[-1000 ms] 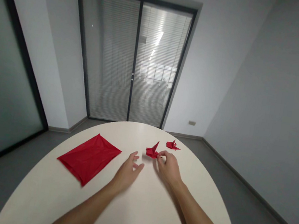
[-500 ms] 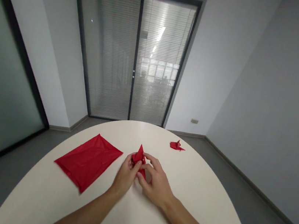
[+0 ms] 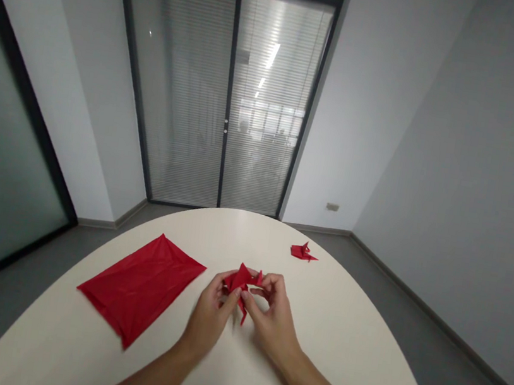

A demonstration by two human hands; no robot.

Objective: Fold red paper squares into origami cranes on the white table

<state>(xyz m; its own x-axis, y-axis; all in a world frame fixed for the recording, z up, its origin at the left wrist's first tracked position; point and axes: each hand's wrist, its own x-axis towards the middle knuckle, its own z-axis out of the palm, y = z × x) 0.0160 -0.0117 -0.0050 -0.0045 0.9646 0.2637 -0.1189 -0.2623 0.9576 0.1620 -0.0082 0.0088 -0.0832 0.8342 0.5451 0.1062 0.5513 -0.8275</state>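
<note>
A small red origami crane [image 3: 240, 277] of folded paper is held between my two hands just over the table. My left hand [image 3: 207, 314] is closed on its left side, thumb in front and fingers behind. My right hand [image 3: 276, 321] is closed at its right side, with the thumb near the middle and the bent fingers by a small upright point. A thin tip of the paper hangs down between the thumbs. Fingers hide part of the folds.
On the round cream table [image 3: 334, 356], a creased red paper sheet [image 3: 140, 291] lies to the left. A second red folded paper figure [image 3: 302, 252] sits at the far right near the edge. Beyond stand glass doors with blinds [image 3: 189, 94].
The crane has turned in my hands, so a point now shows at the right and a thin tip hangs below. My right hand has shifted its fingers outward. The view has moved slightly.
</note>
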